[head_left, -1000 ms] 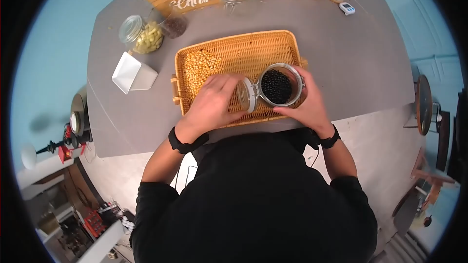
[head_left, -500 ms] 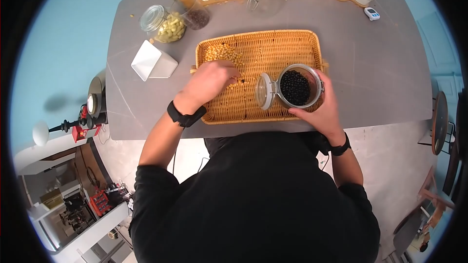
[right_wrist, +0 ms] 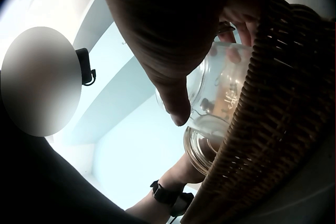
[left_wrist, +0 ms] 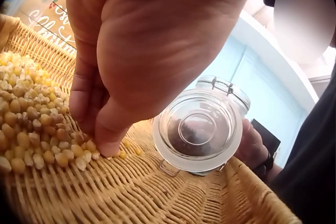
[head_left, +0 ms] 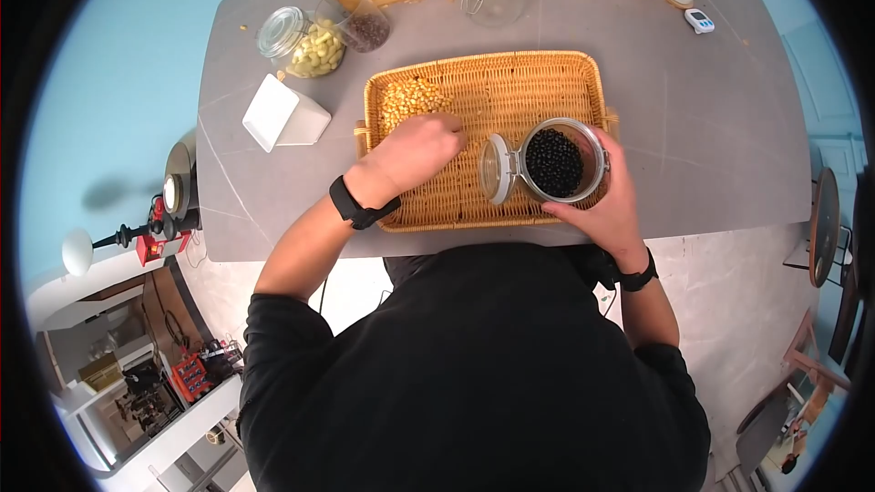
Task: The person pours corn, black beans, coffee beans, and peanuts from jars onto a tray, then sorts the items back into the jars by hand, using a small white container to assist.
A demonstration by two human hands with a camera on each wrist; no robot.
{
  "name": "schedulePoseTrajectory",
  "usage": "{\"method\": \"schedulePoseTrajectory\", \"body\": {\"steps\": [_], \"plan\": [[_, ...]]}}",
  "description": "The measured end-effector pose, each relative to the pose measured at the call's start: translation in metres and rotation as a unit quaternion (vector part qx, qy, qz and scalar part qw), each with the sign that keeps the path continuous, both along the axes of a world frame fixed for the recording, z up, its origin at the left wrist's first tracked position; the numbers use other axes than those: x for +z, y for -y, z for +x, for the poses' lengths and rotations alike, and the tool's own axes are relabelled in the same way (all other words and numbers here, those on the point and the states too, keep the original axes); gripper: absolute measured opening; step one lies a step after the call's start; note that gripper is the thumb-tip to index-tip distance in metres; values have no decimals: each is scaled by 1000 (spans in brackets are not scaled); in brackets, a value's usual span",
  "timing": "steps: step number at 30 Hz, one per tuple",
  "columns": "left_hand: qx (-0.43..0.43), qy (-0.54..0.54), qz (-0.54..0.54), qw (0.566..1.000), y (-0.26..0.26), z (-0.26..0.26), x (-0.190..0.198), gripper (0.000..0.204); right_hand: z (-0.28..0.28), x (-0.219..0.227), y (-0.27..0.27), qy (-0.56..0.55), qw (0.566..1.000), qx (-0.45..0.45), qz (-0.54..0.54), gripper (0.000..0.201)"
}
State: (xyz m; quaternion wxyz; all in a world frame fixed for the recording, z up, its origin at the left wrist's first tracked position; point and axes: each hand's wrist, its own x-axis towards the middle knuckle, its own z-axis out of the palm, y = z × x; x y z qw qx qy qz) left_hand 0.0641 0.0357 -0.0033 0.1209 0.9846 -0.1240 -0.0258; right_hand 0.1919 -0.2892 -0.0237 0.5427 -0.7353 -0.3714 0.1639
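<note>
basket (head_left: 456, 210): wicker, on the grey table (head_left: 720, 128); i take its centre as the hub of my clock.
corn kernels (head_left: 412, 98): heaped inside the basket at 10 o'clock, a few lying loose at the heap's edge.
jar (head_left: 591, 157): glass, in the basket at about 4 o'clock, mouth open, with black beans (head_left: 553, 164) inside; the lid (head_left: 498, 169) is swung back at the jar's own 9 o'clock.
left hand (head_left: 412, 150): from my distant seat i see it reach in from 8 o'clock, thumb and fingertips gathered at the heap's edge; i cannot tell whether they pinch anything (the hand's back hides the tips from above).
right hand (head_left: 614, 202): wrapped round the jar, thumb at its 6 o'clock, fingers near 2.
step in hand: i judge it to be fine picking beside the heap while the jar is steadied.
doing it well: i would lower thumb and forefinger straight down, take one piece, then lift clear; dragging could scatter kernels across the weave.
watch: toward the jar, i would pass above the lid, and keep the mouth from tipping toward 9 o'clock, lest beans spill.
</note>
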Motion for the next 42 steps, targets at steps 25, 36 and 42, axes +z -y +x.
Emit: {"method": "schedulePoseTrajectory", "body": {"steps": [25,36,42], "plan": [[-65,153,130,977,-80,48,57,25,2,-6,0,25,1000,-9,13,119],[-130,112,234,957,-86,61,37,19,2,-4,0,37,999,-8,13,119],[-136,94,233,958,-88,61,31,19,1,-2,1,44,999,-8,11,120]]}}
